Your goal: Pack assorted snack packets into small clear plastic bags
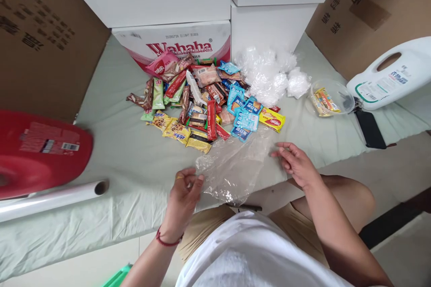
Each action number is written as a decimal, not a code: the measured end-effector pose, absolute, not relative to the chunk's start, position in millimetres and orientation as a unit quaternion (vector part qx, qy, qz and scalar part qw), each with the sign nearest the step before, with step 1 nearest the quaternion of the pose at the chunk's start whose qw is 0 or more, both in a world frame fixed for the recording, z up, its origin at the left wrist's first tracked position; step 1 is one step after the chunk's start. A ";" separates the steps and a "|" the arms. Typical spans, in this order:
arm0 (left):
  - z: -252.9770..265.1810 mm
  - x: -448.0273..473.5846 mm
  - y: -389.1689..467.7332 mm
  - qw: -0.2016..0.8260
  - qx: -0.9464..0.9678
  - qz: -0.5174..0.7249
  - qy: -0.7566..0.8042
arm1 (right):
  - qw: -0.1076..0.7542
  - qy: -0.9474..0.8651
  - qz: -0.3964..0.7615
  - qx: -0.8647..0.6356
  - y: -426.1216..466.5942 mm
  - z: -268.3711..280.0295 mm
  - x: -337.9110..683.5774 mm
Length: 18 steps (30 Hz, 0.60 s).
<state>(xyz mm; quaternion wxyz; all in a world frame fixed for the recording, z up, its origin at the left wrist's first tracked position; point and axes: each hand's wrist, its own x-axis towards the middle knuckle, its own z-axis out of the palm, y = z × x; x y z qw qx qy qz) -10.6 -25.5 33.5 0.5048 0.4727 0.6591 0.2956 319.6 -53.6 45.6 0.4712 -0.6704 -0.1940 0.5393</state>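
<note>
A clear plastic bag [234, 168] lies thin and crinkled at the front of the green-covered surface, its lower part reaching the edge. My left hand [184, 195] is closed at the bag's left edge, thumb and index finger pinching the film. To the right of the bag, my right hand [296, 163] has its fingers stretched out and apart, with nothing visible in them. Just beyond the bag lies a heap of wrapped snacks, among them blue packets [246, 120], a yellow nabati pack [272, 119], yellow cookie packs [177, 131] and a red bar [211, 120].
Behind the heap stands a Wahaha carton [180, 40]. Crumpled clear plastic [262, 74] lies beside it. On the right are a round tub [348, 98] with packets, a white detergent bottle [392, 74] and a black phone [370, 129]. A red bottle [43, 152] and film roll [57, 199] lie left.
</note>
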 end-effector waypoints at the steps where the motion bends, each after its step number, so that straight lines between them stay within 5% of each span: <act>1: 34.1 -14.7 -27.5 0.416 0.519 0.300 0.684 | 0.466 -0.191 0.557 -0.660 -56.1 45.2 315.8; 4: 44.9 -20.0 -28.7 0.114 0.649 0.346 0.668 | 0.470 -0.183 0.598 -0.623 -56.8 45.1 303.1; 7: 64.1 -8.5 -18.3 -0.023 0.768 0.382 0.514 | 0.462 -0.189 0.600 -0.625 -49.9 43.4 291.0; 11: 79.3 30.7 5.8 0.040 0.867 0.346 0.356 | 0.447 -0.250 0.567 -0.646 -45.0 36.0 279.8; 18: 54.2 111.3 42.7 0.239 0.859 0.217 0.397 | 0.415 -0.390 0.523 -0.634 -75.4 33.8 293.6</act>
